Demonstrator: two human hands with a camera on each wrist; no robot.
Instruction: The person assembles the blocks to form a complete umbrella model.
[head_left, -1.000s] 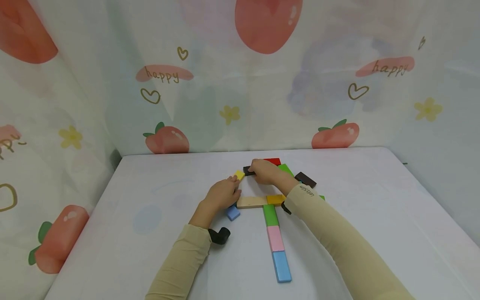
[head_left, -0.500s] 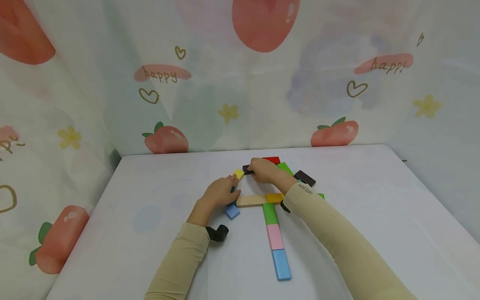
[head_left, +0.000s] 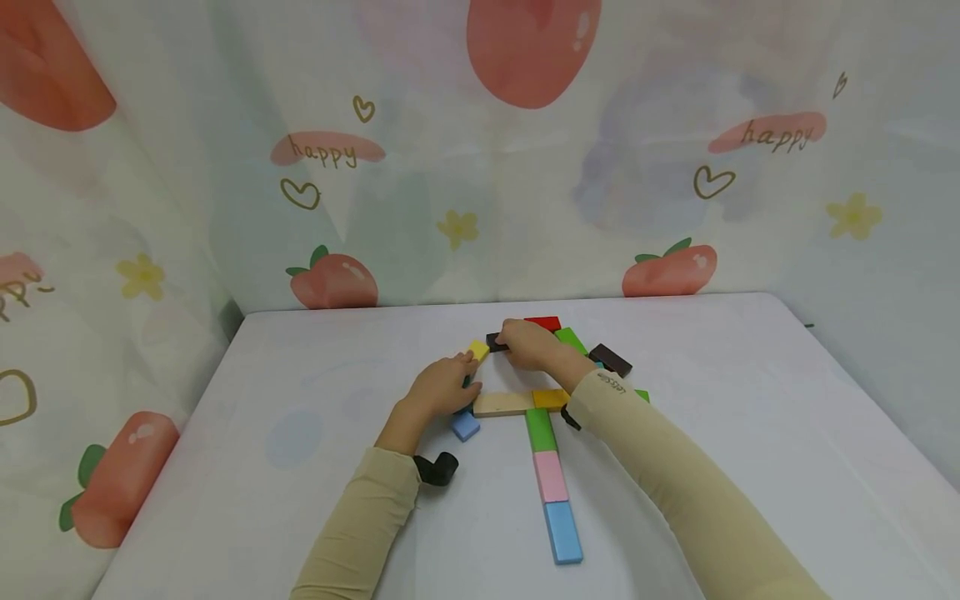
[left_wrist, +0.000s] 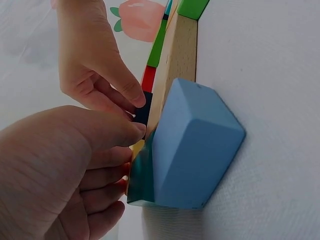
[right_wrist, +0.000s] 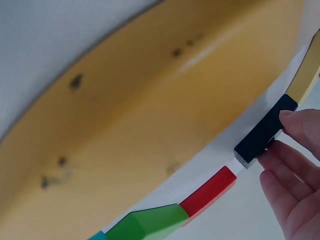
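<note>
In the head view my left hand [head_left: 442, 387] is at the left of a block layout, its fingertips on a small yellow block [head_left: 478, 351]. From the left wrist, thumb and fingers lie either side of that yellow block [left_wrist: 138, 147], with the other fingertips along a dark teal block [left_wrist: 141, 175]. My right hand [head_left: 532, 346] reaches across the layout. Thumb and fingers of it pinch a black block [right_wrist: 265, 131], which lies between the yellow block and a red block [right_wrist: 208, 196]. A gap shows between black and red. A light blue block [left_wrist: 195, 145] sits against the teal one.
A natural wood block [head_left: 502, 405] and an orange block [head_left: 549, 399] form a crossbar. Below runs a column of green [head_left: 541, 430], pink [head_left: 551, 477] and blue [head_left: 563, 533] blocks. Green [head_left: 572, 339] and dark brown [head_left: 611, 359] blocks lie at the right.
The left thumb and fingers have shifted slightly, with more of the teal block showing between them. The right hand keeps its place on the black block.
</note>
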